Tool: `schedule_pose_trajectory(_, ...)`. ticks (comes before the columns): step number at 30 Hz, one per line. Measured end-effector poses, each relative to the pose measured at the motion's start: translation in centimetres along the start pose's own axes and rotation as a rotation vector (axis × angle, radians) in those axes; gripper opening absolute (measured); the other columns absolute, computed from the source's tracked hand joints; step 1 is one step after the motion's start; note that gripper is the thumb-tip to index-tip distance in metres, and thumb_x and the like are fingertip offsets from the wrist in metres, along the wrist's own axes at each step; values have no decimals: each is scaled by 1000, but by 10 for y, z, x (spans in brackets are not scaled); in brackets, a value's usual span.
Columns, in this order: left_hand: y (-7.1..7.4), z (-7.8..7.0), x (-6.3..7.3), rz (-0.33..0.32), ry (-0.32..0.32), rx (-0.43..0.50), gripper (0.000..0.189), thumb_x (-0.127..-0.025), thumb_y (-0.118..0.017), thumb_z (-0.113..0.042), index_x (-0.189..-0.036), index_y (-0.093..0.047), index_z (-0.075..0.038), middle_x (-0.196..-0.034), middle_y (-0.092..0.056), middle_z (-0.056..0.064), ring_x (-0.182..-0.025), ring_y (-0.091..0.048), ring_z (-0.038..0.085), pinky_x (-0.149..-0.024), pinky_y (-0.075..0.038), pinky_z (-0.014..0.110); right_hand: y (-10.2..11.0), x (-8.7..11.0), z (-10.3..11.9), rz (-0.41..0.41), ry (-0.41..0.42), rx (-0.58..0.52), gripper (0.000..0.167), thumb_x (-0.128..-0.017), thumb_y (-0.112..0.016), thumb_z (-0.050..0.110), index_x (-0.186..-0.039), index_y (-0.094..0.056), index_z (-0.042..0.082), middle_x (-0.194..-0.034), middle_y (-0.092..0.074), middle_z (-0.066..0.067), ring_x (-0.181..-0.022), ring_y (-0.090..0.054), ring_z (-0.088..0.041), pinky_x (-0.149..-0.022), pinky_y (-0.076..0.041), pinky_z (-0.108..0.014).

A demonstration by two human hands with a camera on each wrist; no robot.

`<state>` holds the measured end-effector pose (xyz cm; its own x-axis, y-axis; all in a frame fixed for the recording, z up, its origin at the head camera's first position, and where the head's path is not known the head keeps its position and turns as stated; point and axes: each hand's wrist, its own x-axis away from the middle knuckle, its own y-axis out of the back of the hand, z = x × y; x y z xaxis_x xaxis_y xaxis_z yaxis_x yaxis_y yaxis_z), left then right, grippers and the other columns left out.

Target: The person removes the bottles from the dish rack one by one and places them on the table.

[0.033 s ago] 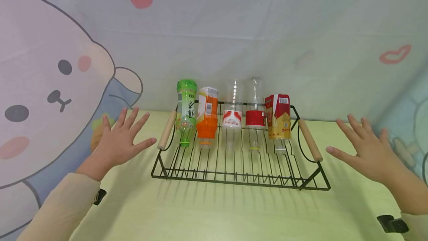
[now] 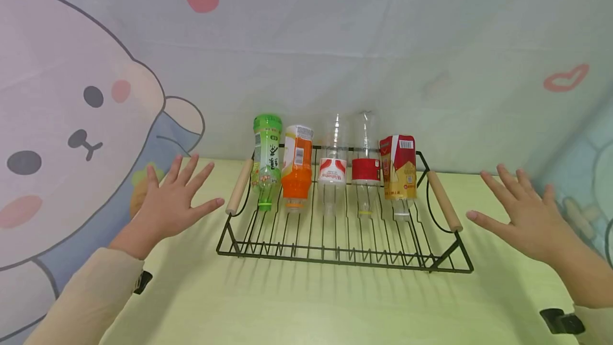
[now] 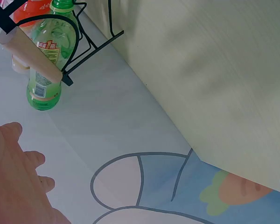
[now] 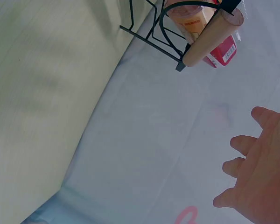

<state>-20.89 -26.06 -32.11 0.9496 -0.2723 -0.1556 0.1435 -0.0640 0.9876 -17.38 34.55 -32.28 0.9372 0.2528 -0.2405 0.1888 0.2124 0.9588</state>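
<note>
In the head view a black wire rack [image 2: 335, 253] with two wooden handles stands on the table. Several empty bottles lean upside down in it: a green tea bottle [image 2: 267, 158], an orange-labelled bottle [image 2: 297, 166], a clear bottle with a white and red label [image 2: 332, 169], a clear bottle with a red label [image 2: 366, 169] and a red and gold bottle [image 2: 399, 166]. My left hand [image 2: 167, 204], fingers spread, hovers left of the left handle [image 2: 239, 187]. On the other side, my right hand [image 2: 531, 217] is spread out beside the right handle [image 2: 444, 201]. Neither holds anything.
Behind the rack hangs a pale cloth backdrop [image 2: 359, 41] with a cartoon animal and hearts. The light yellow-green table [image 2: 306, 307] extends in front of the rack. Black straps [image 2: 562, 321] sit at the sleeve cuffs.
</note>
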Motion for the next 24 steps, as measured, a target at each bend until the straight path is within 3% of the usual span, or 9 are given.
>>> schedule_pose_trajectory(6, 1, 2, 2, -7, 20, 29, 82, -93, -39, -66, -155, -18, -17, -160, -8, 20, -145, 2, 45, -100, 7, 78, 1, -2, 4, -3, 11, 1, 86, -92, -57, 47, -155, -11, 11, -158, -4, -25, -141, 4, -54, -98, 13, -77)
schedule_pose_trajectory(11, 17, -8, -12, -47, 38, 134, 83, -94, -40, -64, -155, -15, -14, -159, -13, 21, -144, -9, 45, -102, -2, 78, 13, -6, 13, -21, 25, -37, 86, -92, -59, 45, -155, -13, 9, -159, -4, -24, -143, 6, -49, -101, 14, -74)
schedule_pose_trajectory(17, 41, -35, -46, -33, 105, 418, 86, -95, -45, -57, -156, -6, -10, -158, -16, 21, -143, -19, 43, -110, -18, 64, 20, -6, 29, -70, 69, -136, 86, -90, -64, 38, -154, -17, 5, -159, -10, -23, -146, 4, -42, -107, 13, -68)
schedule_pose_trajectory(24, 43, -56, -93, 1, 177, 639, 89, -93, -55, -46, -156, 0, -12, -161, -9, 15, -146, -16, 37, -114, -20, 57, 10, 9, 51, -98, 113, -313, 84, -88, -70, 27, -154, -21, 8, -159, -14, -19, -148, -1, -35, -117, 8, -52)
